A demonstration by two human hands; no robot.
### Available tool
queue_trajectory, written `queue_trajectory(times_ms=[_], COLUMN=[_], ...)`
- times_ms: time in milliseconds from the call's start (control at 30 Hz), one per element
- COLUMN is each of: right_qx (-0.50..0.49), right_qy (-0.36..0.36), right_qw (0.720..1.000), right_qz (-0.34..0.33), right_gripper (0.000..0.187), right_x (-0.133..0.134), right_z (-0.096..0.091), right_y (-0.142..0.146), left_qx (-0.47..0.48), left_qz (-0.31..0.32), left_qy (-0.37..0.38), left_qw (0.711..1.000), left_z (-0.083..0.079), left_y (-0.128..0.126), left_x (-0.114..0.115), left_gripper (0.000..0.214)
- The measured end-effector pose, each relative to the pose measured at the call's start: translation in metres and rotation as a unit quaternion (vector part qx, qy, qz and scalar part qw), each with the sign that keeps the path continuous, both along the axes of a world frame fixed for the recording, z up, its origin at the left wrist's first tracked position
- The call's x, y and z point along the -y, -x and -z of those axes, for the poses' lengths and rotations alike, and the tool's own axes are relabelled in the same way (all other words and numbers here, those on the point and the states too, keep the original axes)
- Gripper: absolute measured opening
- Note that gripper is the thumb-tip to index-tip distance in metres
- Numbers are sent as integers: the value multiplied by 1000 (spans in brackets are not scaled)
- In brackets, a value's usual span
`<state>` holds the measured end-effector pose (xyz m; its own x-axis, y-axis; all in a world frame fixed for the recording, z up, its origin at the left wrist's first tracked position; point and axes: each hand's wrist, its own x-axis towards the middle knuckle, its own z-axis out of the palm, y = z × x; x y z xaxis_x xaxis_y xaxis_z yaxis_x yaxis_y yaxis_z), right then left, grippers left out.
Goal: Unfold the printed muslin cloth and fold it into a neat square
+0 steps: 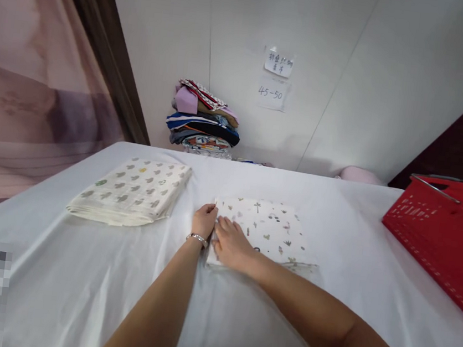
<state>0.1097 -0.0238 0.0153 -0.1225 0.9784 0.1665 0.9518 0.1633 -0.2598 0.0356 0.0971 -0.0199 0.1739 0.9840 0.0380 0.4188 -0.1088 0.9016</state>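
A white cloth with small plant and animal prints lies folded into a rectangle on the table. My left hand, with a bracelet at its wrist, pinches the cloth's left edge. My right hand rests on the same cloth, just inside that edge, fingers stretched out and palm down. A corner at the cloth's near right side sticks out a little past the upper layer. To the left sits a second folded cloth, cream with grey-brown prints, touched by neither hand.
A red plastic basket with a metal handle stands at the table's right. Behind the white-covered table rises a stack of folded fabrics against the wall. Paper notes hang there. A pink curtain borders the left side.
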Motion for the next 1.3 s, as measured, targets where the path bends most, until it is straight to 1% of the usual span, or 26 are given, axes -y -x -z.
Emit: queue_trajectory(times_ms=[133, 200, 233, 300, 333, 400, 433, 500, 567, 633, 667, 700, 733, 767, 833, 867, 900, 967, 1000, 1033, 1067, 1100, 1133, 1200, 1267, 1300], right_qx=[9, 8, 6, 1, -1, -6, -10, -22, -34, -54, -72, -96, -125, -159, -238, -281, -320, -387, -418, -446, -470, -487, -495, -495, -495, -498], right_qy=[-43, -61, -70, -79, -77, -68, -64, -62, -49, -23, -14, -13, -23, -46, -107, -137, -151, -147, -125, -96, -61, -22, 15, 65, 84, 82], right_qw=[999, 998, 997, 997, 997, 997, 998, 997, 995, 986, 980, 977, 975, 975, 964, 950, 931, 877, 848, 821, 800, 786, 781, 785, 790, 790], right_qz=[-12, -14, -15, -17, -18, -19, -22, -34, -85, -159, -184, -191, -180, -149, -55, 12, 90, 243, 301, 342, 368, 380, 381, 367, 353, 348], right_gripper=[41, 39, 37, 33, 30, 27, 28, 35, 42, 36, 31, 28, 27, 28, 27, 26, 24, 21, 22, 24, 26, 29, 30, 32, 33, 33], right_x=[27, 33, 34, 33, 33, 37, 42, 58, 79, 100, 110, 119, 126, 133, 145, 150, 154, 161, 163, 165, 166, 167, 167, 166, 163, 161], right_z=[-1, 1, 2, 2, 2, 2, 2, 1, 0, -3, -5, -7, -9, -11, -14, -15, -15, -14, -13, -10, -8, -5, -2, 3, 5, 5], right_y=[14, 15, 16, 16, 16, 17, 18, 17, 11, 0, -9, -20, -32, -47, -80, -97, -115, -146, -159, -170, -178, -184, -187, -189, -188, -187], left_qx=[-30, -56, -69, -98, -115, -152, -170, -198, -218, -242, -257, -272, -287, -299, -313, -316, -317, -320, -322, -323, -323, -323, -322, -323, -328, -331], left_qz=[-3, 4, 27, 115, 163, 229, 241, 241, 238, 242, 247, 253, 258, 263, 267, 267, 266, 264, 263, 264, 265, 270, 277, 290, 295, 295], left_qy=[-13, -67, -110, -191, -209, -193, -176, -154, -160, -178, -189, -199, -208, -214, -223, -227, -231, -243, -249, -256, -263, -270, -276, -277, -258, -245], left_qw=[999, 996, 991, 970, 957, 942, 939, 938, 933, 922, 915, 907, 899, 892, 884, 882, 880, 877, 875, 872, 869, 866, 862, 857, 859, 862], left_z=[-13, -22, -26, -30, -30, -25, -22, -15, -11, -10, -10, -11, -12, -12, -14, -15, -16, -21, -24, -27, -30, -32, -33, -33, -29, -27], left_y=[4, 4, 3, 1, -1, -3, -3, -2, 0, 2, 2, 3, 3, 2, 1, 1, 0, 0, 1, 2, 5, 7, 10, 17, 23, 25], left_x=[3, 9, 13, 21, 25, 30, 32, 34, 34, 35, 35, 35, 34, 34, 33, 32, 32, 35, 38, 43, 48, 54, 61, 73, 82, 84], left_gripper=[28, 36, 39, 41, 39, 37, 36, 37, 39, 41, 42, 42, 43, 44, 44, 43, 42, 40, 38, 37, 37, 37, 37, 38, 39, 40])
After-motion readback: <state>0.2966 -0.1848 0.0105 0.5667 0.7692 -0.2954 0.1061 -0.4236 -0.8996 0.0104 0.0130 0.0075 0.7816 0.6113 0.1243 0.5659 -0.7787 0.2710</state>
